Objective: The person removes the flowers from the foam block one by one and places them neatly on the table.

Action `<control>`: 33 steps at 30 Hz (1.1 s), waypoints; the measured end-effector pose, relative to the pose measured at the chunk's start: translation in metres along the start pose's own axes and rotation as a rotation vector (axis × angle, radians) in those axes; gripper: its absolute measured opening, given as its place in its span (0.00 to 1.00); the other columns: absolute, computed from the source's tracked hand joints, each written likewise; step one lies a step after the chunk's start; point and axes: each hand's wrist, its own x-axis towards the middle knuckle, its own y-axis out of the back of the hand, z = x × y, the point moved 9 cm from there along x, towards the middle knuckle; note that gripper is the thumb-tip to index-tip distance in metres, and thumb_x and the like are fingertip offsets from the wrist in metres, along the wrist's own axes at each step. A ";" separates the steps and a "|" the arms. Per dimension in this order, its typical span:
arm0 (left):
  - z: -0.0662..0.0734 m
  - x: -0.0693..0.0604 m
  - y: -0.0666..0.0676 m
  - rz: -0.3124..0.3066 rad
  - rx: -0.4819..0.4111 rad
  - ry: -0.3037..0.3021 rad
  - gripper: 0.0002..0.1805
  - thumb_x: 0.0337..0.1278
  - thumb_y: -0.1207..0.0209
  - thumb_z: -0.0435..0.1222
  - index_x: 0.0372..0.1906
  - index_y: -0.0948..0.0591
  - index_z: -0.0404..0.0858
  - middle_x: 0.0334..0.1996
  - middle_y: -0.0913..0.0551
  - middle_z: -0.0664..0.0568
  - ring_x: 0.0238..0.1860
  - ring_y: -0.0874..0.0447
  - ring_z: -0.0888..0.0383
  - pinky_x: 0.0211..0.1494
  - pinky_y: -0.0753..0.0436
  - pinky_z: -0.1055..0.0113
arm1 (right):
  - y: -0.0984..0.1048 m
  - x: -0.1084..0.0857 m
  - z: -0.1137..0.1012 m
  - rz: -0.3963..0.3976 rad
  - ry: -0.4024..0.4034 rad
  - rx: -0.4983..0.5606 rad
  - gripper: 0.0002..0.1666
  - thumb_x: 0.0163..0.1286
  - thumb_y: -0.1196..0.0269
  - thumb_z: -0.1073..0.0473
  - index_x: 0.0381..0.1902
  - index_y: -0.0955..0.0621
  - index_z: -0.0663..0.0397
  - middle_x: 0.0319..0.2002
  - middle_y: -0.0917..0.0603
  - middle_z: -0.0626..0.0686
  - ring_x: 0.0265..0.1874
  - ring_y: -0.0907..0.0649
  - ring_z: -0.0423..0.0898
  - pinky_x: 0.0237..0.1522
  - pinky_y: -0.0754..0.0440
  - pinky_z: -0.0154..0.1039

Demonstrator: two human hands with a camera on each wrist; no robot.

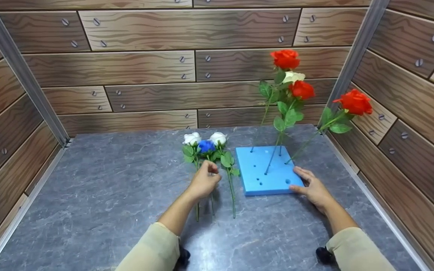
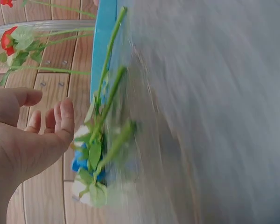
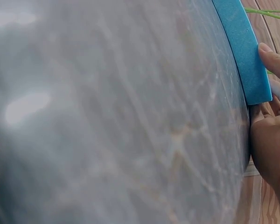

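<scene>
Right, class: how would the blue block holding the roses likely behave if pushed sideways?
The blue block would probably slide rather than tip, since it lies flat, broad and low. It looks stiff, with straight, crisp edges. The red roses stuck in it might sway, being tall and thin-stemmed.

Grey tabletop [image 1: 100, 195], wood-patterned walls [image 1: 149, 67], metal posts [image 1: 25, 75]

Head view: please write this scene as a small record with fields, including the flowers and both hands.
Base: blue block on grey table
Standing in base: three red roses, one pale rose
Unfilled holes: several, on top
Lying left of base: two white roses, one blue flower
Left hand: over the lying stems, holding nothing
Right hand: touching the block's near right corner
Background: wood-patterned panels
</scene>
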 end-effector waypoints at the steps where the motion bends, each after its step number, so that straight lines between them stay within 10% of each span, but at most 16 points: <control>1: 0.001 0.002 -0.006 -0.009 -0.029 0.006 0.11 0.74 0.41 0.30 0.54 0.28 0.36 0.57 0.22 0.40 0.48 0.14 0.51 0.49 0.10 0.65 | 0.001 0.000 0.001 0.002 -0.002 -0.003 0.50 0.75 0.28 0.58 0.86 0.40 0.63 0.87 0.46 0.65 0.88 0.48 0.66 0.88 0.47 0.61; 19: 0.010 0.033 -0.094 -0.108 -0.102 -0.039 0.19 0.75 0.38 0.31 0.64 0.29 0.36 0.67 0.23 0.38 0.66 0.17 0.42 0.61 0.10 0.55 | 0.003 0.003 -0.001 0.006 -0.003 0.020 0.51 0.74 0.27 0.60 0.86 0.40 0.63 0.88 0.48 0.65 0.89 0.50 0.65 0.88 0.48 0.60; 33: 0.015 0.043 -0.124 -0.115 -0.079 -0.051 0.21 0.76 0.38 0.31 0.67 0.27 0.43 0.72 0.24 0.40 0.69 0.19 0.44 0.66 0.12 0.53 | -0.001 0.000 0.001 0.004 -0.018 0.051 0.50 0.75 0.28 0.61 0.86 0.41 0.63 0.88 0.50 0.65 0.89 0.51 0.65 0.89 0.47 0.59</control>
